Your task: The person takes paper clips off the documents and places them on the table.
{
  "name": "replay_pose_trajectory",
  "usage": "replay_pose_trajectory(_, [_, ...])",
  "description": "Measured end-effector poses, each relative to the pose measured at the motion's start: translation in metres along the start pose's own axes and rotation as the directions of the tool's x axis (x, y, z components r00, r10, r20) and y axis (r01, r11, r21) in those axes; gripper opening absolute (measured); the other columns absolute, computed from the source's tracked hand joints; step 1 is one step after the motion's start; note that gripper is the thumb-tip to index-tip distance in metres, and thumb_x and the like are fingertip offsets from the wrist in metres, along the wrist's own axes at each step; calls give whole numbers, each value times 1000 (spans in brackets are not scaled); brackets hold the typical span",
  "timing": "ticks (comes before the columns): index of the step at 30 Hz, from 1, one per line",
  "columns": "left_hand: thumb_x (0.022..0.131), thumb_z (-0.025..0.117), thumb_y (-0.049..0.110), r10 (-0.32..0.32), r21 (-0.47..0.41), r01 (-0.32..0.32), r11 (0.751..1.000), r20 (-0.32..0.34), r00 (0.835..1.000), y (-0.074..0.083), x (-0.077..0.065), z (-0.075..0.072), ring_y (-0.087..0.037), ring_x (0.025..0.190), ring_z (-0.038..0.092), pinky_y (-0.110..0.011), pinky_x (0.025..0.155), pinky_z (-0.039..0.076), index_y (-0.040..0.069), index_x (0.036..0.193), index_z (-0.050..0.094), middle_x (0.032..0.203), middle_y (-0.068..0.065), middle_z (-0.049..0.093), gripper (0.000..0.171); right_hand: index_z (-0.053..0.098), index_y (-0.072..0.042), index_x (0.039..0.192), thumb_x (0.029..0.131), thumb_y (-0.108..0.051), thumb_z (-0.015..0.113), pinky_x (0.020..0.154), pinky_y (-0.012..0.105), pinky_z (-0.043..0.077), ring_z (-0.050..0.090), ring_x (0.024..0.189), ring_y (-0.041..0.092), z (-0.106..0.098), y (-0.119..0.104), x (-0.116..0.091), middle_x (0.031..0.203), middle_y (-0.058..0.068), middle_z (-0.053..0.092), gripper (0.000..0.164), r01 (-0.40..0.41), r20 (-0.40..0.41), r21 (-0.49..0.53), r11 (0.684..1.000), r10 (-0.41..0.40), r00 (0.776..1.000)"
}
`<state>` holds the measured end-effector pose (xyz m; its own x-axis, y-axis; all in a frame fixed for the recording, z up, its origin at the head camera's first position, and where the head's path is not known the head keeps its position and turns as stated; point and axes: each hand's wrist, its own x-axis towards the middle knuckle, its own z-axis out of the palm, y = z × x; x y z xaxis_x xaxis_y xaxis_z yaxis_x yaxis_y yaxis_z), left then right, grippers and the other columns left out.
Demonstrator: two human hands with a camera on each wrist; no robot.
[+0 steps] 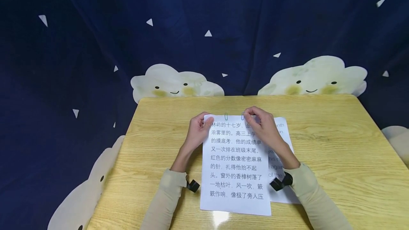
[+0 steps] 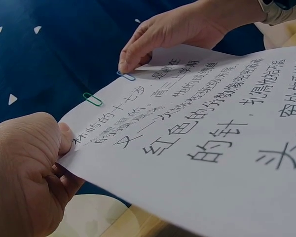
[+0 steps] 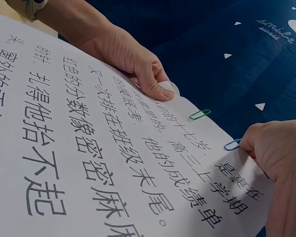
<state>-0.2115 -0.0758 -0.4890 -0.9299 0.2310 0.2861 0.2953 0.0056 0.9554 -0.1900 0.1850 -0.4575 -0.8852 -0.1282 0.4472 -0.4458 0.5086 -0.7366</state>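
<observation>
A white sheet of paper [image 1: 234, 205] with large printed Chinese text is held up over the table, its top edge away from me. My left hand [image 1: 198, 132] grips its top left corner, thumb on the printed face and fingers behind. A green paper clip [image 2: 92, 99] sits on the top edge, beside that hand. Farther right along the same edge is a blue paper clip [image 3: 232, 144], pinched at its end by my right hand [image 1: 263, 127]. The right hand's fingertips partly cover the blue clip in the head view.
A second sheet [image 1: 282, 197] with English print lies on the wooden table [image 1: 338, 152], partly behind the first sheet and my right forearm. Behind the table hangs a dark blue curtain [image 1: 191, 3] with clouds and small white triangles.
</observation>
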Motion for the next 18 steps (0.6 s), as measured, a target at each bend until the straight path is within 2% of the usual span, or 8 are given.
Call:
replay_pose_trajectory(7, [106,59,5,2,1,-2,1000,3,1000,0,0,0,-12,54,62,-20,47,46,-9,106,69,80,-23,72,18,71,-7,104,105,-17,65,91,29,43,61,92,20,0,-1,0,98,7,72,12,3,-4,7,1000,-3,1000])
replay_pose_trajectory(18, [106,59,4,9,13,-9,1000,-9,1000,0,0,2,-10,51,54,-19,44,38,-9,104,70,76,-23,69,17,72,-6,105,105,-17,64,91,27,44,62,92,17,0,0,0,98,7,72,13,10,-19,19,1000,-10,1000])
